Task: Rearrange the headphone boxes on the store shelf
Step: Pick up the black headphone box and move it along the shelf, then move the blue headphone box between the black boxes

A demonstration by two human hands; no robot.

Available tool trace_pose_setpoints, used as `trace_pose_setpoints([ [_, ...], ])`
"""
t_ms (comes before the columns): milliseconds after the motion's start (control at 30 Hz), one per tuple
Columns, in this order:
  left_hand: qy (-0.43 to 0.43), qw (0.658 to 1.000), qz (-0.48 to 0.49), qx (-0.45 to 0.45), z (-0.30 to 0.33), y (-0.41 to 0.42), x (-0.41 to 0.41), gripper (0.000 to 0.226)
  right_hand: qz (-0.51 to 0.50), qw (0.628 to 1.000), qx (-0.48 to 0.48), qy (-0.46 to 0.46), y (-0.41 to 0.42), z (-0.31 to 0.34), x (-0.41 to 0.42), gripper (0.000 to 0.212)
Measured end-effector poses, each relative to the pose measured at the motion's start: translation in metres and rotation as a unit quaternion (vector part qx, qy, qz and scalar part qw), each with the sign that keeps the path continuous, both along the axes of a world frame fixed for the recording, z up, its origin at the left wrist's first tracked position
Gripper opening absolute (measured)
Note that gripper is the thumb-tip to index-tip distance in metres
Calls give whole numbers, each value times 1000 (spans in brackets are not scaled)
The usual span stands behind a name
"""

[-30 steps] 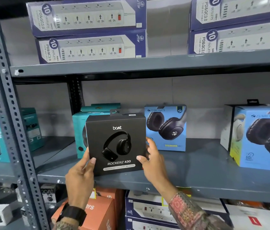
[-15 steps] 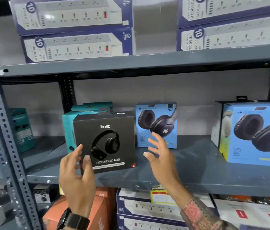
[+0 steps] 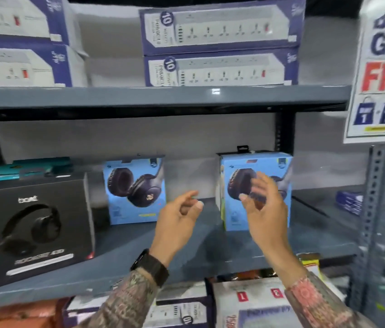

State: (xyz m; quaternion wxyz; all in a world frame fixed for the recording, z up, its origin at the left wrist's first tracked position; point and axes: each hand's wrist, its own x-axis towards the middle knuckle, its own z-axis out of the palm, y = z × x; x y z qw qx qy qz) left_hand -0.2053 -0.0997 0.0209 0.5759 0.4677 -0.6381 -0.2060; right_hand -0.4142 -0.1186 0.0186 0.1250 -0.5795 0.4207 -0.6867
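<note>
Black boat box stands upright at shelf front edge, left end, teal boxes behind; looks placed. Two blue headphone boxes left: one mid-shelf toward back, one toward right end. Your left hand half-curled, empty, between blue boxes. Your right hand open, empty, in front of right blue box; contact unclear. Legible: "boat"; "10" on socket boxes above; sign "FRE".

Bare shelf gap between 2 blue headphone boxes, black box blocking far left
</note>
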Motion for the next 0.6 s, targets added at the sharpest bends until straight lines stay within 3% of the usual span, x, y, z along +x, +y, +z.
trace_pose_setpoints([
  [67,-8,999,-28,44,0,-22,-24,35,-65,998,17,-13,-13,-5,-29,69],
  [133,-16,994,-52,92,0,-39,-46,58,-102,993,64,-16,-25,-7,-59,82],
  [267,9,981,-114,156,-3,-61,-69,92,-20,984,174,-34,-46,-12,-99,94],
  [433,2,982,-133,133,-28,-86,-75,76,70,977,199,-19,-86,-41,-124,79],
  [533,10,987,-117,109,-28,-74,-77,72,66,982,179,-8,-75,-37,-118,57],
  [600,0,990,-103,96,-23,-56,-72,67,57,984,171,-3,-58,-32,-113,55],
])
